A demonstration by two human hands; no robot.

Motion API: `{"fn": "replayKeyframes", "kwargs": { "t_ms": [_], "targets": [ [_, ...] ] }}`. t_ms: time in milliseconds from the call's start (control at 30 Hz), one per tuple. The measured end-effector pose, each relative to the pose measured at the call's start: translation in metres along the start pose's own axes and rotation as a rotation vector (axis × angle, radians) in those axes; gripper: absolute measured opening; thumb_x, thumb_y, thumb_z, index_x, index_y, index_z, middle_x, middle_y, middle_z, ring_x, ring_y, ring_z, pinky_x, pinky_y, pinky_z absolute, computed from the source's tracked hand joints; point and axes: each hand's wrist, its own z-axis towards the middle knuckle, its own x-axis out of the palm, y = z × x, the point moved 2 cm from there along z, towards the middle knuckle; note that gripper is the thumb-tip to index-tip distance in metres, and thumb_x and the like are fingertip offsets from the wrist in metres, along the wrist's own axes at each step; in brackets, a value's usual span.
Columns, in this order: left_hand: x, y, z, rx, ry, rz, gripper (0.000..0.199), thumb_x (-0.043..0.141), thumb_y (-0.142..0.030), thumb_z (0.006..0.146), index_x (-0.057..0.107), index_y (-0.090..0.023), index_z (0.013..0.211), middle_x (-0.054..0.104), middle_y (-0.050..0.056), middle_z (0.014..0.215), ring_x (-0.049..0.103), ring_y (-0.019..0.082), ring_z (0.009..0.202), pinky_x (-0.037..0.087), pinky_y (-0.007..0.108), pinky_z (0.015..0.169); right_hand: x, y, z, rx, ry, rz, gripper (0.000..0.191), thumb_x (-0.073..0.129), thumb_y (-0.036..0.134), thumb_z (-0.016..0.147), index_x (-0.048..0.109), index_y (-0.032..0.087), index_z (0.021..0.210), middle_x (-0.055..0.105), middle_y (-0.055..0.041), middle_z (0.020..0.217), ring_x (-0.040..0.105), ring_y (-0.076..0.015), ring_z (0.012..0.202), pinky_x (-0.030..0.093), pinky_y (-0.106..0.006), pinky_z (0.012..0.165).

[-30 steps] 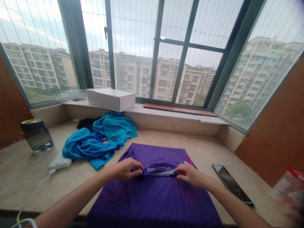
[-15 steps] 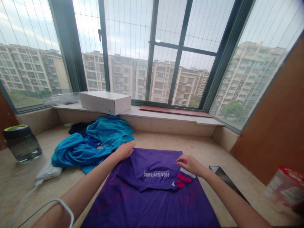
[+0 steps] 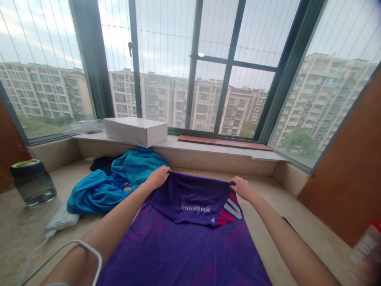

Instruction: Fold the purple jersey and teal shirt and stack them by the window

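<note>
A purple shirt (image 3: 190, 242) with white lettering and red and white stripes lies before me, its far end folded over. My left hand (image 3: 159, 176) grips the far left corner of that fold, fingers closed on the cloth. At the far right corner, my right hand (image 3: 240, 187) pinches the same edge, which is lifted and stretched between both hands. The shirt's near end runs out of view at the bottom. Beside my left hand lies a heap of bright blue clothing (image 3: 98, 192).
A water bottle (image 3: 32, 182) stands at the left, near a white power adapter (image 3: 62, 218) with a cable (image 3: 86, 244) crossing my left forearm. On the sill sit a white box (image 3: 135, 131) and a reddish board (image 3: 223, 142). A red-lidded container (image 3: 367, 250) is at the right edge.
Both hands have moved up and away from me, lifting the shirt's far edge. My right hand has closed on the right corner. The view has shifted slightly.
</note>
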Motion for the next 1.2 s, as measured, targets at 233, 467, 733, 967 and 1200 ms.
{"fn": "replayKeyframes", "kwargs": {
  "t_ms": [233, 467, 733, 967, 1200],
  "targets": [
    [-0.047, 0.001, -0.022, 0.100, -0.152, -0.039, 0.026, 0.041, -0.024, 0.100, 0.065, -0.019, 0.108, 0.070, 0.009, 0.109, 0.065, 0.025, 0.107, 0.048, 0.035, 0.098, -0.046, 0.011, -0.022, -0.139, -0.075, 0.144, 0.019, 0.054, 0.024, 0.094, 0.070, 0.019, 0.103, 0.074, -0.0072, 0.101, 0.068, -0.0209, 0.095, 0.050, -0.030, 0.087],
    [-0.015, 0.000, -0.122, 0.283, 0.072, 0.069, 0.024, 0.051, -0.007, 0.089, 0.069, -0.020, 0.099, 0.073, 0.007, 0.099, 0.068, 0.022, 0.094, 0.050, 0.032, 0.085, 0.001, 0.041, -0.106, -0.327, 0.124, 0.143, 0.030, 0.057, 0.011, 0.084, 0.072, 0.022, 0.107, 0.074, -0.0076, 0.106, 0.067, -0.0252, 0.101, 0.049, -0.037, 0.094],
    [-0.013, 0.000, -0.181, 0.406, 0.022, 0.123, 0.026, 0.049, -0.007, 0.094, 0.069, -0.021, 0.101, 0.071, 0.008, 0.109, 0.066, 0.024, 0.107, 0.048, 0.038, 0.099, -0.021, 0.057, -0.148, -0.366, 0.174, 0.205, 0.028, 0.058, 0.011, 0.084, 0.075, 0.023, 0.103, 0.071, -0.0079, 0.104, 0.064, -0.0247, 0.100, 0.048, -0.038, 0.095],
    [-0.029, -0.006, -0.206, 0.480, 0.133, -0.032, 0.029, 0.051, -0.028, 0.100, 0.068, -0.027, 0.123, 0.072, 0.007, 0.124, 0.064, 0.024, 0.119, 0.042, 0.042, 0.114, -0.018, 0.076, -0.185, -0.301, 0.373, 0.349, 0.046, 0.059, 0.053, 0.097, 0.068, 0.028, 0.134, 0.061, -0.0118, 0.140, 0.057, -0.0304, 0.128, 0.041, -0.045, 0.114],
    [-0.008, -0.018, -0.186, 0.298, 0.159, -0.031, 0.031, 0.051, -0.031, 0.100, 0.072, -0.021, 0.121, 0.074, 0.012, 0.124, 0.070, 0.030, 0.115, 0.052, 0.045, 0.103, 0.015, 0.063, -0.149, -0.286, 0.281, 0.217, 0.038, 0.051, 0.037, 0.101, 0.069, 0.028, 0.134, 0.063, -0.0084, 0.144, 0.055, -0.0290, 0.135, 0.039, -0.049, 0.118]
  ]
}}
